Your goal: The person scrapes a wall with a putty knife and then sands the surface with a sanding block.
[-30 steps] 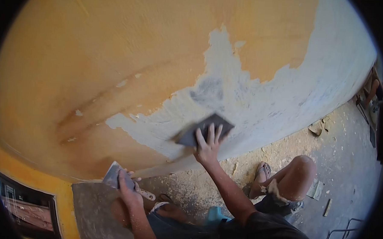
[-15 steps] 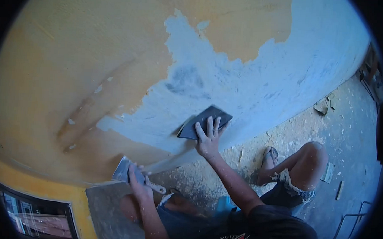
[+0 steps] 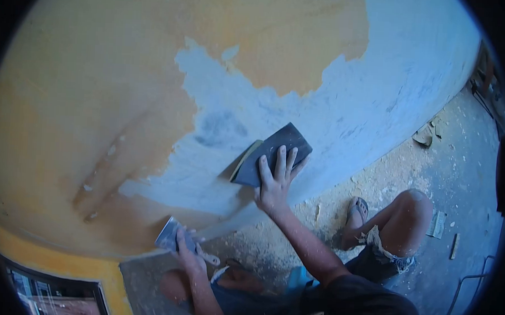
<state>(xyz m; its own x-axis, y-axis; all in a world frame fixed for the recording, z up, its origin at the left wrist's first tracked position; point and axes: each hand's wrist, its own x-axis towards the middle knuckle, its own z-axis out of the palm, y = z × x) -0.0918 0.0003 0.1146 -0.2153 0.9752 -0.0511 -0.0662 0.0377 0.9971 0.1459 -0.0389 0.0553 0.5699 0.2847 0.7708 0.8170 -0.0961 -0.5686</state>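
Observation:
My right hand point(image 3: 275, 186) presses a dark, folded sheet of sandpaper point(image 3: 290, 142) to the wall, fingers laid over its face and the left edge curling up. Under it the wall point(image 3: 333, 121) is white and smudged grey, bordered by ragged yellow paint point(image 3: 290, 58). Lower left, my left hand point(image 3: 187, 255) grips a putty knife point(image 3: 167, 232). Its wide blade points up and left near the wall, and the pale handle end shows below the fingers.
Paint flakes and dust cover the floor point(image 3: 329, 214) along the wall's foot. My bent knee point(image 3: 410, 223) and sandalled foot point(image 3: 357, 210) are at the right. A metal frame point(image 3: 463, 290) stands lower right, and a dark-framed window point(image 3: 55, 295) lies lower left.
The sandpaper has turned slightly and its left edge now lifts more from the wall. My left hand with the putty knife sits a little lower and further right; the view has shifted.

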